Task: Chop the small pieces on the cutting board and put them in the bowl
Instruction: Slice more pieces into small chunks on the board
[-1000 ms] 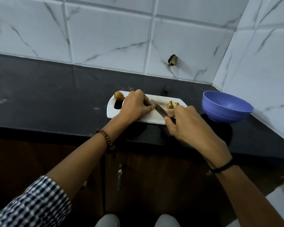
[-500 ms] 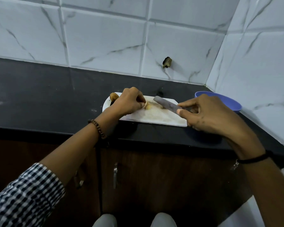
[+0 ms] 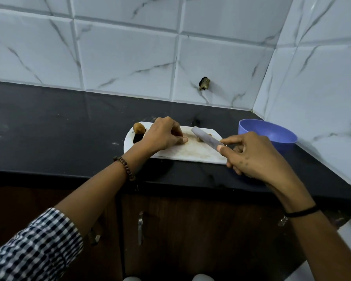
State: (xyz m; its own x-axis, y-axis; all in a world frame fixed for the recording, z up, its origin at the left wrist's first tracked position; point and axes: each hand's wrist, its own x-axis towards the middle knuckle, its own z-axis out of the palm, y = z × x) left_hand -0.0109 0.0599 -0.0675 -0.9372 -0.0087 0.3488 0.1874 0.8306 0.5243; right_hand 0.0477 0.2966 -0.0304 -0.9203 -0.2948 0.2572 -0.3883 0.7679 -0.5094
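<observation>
on the cutting board (image 3: 190, 154) my left hand (image 3: 162, 136) is curling by the small pieces (image 3: 200, 139), hold unclear; my right hand (image 3: 255, 157) is gripping the knife (image 3: 206, 137), risking nicking that close thumb.

I am wearing a navy-and-white checked sleeve (image 3: 34, 246), a brown beaded bracelet (image 3: 126, 167) and a thin black band (image 3: 301, 212). I am working over a white cutting board (image 3: 193, 155) — smeared tan in the middle — lying on a black counter (image 3: 59, 126). The knife (image 3: 207, 137) is showing dull grey, the bowl (image 3: 276, 136) violet-blue, the round piece (image 3: 139, 127) golden brown. White tiles (image 3: 126, 63) are carrying grey marble veins.
</observation>
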